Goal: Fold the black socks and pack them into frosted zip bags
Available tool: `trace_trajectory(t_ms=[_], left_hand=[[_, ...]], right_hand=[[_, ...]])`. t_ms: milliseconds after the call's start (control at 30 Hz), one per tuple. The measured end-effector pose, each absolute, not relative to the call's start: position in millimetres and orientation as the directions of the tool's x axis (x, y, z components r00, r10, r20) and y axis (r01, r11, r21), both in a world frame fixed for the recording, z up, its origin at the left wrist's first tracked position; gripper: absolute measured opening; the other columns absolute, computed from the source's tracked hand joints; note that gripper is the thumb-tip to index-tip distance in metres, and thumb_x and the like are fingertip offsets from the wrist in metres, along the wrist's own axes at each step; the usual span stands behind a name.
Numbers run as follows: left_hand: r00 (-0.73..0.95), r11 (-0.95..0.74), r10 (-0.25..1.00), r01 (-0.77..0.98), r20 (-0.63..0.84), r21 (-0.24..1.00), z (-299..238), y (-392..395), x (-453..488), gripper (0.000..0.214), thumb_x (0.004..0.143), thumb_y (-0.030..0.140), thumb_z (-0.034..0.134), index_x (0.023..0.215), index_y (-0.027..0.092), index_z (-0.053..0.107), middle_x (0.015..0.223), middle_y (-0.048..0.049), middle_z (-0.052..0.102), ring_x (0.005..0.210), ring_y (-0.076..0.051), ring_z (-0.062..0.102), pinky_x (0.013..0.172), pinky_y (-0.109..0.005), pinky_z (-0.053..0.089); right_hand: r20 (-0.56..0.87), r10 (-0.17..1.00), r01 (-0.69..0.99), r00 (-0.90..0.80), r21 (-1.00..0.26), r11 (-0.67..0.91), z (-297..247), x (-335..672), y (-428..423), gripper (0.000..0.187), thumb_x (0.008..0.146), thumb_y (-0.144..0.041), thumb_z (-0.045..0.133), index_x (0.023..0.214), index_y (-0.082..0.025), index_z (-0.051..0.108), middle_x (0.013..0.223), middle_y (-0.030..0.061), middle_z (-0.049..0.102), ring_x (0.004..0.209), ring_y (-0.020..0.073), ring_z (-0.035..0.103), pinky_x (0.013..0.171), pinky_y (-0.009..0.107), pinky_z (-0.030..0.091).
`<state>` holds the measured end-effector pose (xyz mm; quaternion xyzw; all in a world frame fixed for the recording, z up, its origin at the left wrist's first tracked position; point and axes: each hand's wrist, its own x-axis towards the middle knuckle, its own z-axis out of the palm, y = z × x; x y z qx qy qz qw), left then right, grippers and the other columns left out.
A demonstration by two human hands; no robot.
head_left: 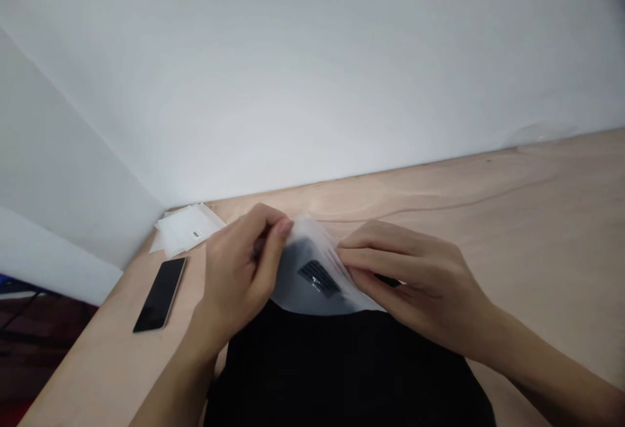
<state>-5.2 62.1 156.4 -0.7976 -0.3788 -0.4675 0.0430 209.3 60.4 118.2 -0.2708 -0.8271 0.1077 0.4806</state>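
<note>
A translucent plastic bag [297,287] is held up between my two hands, just above the front of the table. My left hand [244,264] pinches its upper left side between thumb and fingers. On the other side, my right hand [410,271] grips the bag's edge with the fingertips pressed together. A dark patch with stripes shows on or through the plastic; whether it is printing or something inside, I cannot tell. A small dark piece shows beneath my right fingers, mostly hidden.
A black smartphone [161,295] lies on the wooden table [537,232] to the left. Behind it, several flat white packets [188,228] are piled in the corner by the wall. Clear plastic [540,133] rests against the wall at the far right. The table's left edge drops off beside the phone.
</note>
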Motion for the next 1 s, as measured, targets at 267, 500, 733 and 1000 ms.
trace_trajectory(t_ms=[267,500,733,1000], left_hand=[[0.37,-0.758,0.547,0.599,0.751,0.257,149,54,10,0.019,0.1,0.011,0.052,0.085,0.022,0.054,0.072,0.0036,0.065,0.059,-0.009,0.058,0.056,-0.02,0.046],[0.342,-0.716,0.558,0.659,0.756,0.231,140,48,22,0.019,0.101,0.012,0.048,0.086,0.023,0.053,0.07,0.003,0.062,0.058,-0.012,0.057,0.056,-0.023,0.045],[0.365,-0.708,0.619,0.642,0.696,0.294,140,53,21,0.02,0.101,0.013,0.048,0.084,0.022,0.054,0.072,0.0022,0.063,0.064,-0.013,0.061,0.061,-0.023,0.047],[0.062,-0.387,0.91,0.482,0.409,0.787,134,100,-15,0.034,0.095,0.046,0.062,0.118,0.021,0.057,0.099,-0.0061,0.069,0.087,-0.021,0.067,0.077,-0.033,0.053]], right_hand=[[0.442,0.716,0.366,-0.541,-0.643,0.673,125,206,45,0.029,0.081,-0.018,0.073,0.107,-0.026,0.065,0.09,-0.0006,0.072,0.074,0.017,0.067,0.064,0.027,0.054],[0.352,0.788,0.395,-0.505,-0.718,0.574,116,191,38,0.012,0.078,-0.014,0.065,0.078,-0.024,0.057,0.077,-0.0022,0.068,0.057,0.0137,0.056,0.052,0.026,0.04],[0.39,0.773,0.273,-0.501,-0.776,0.569,105,182,52,0.019,0.093,-0.031,0.057,0.079,-0.021,0.066,0.064,-0.0006,0.063,0.055,0.0139,0.051,0.051,0.025,0.039],[0.294,0.91,0.047,-0.292,-0.946,0.321,114,199,71,0.018,0.084,-0.04,0.075,0.088,-0.023,0.071,0.076,0.0015,0.073,0.07,0.0209,0.071,0.06,0.031,0.059]])
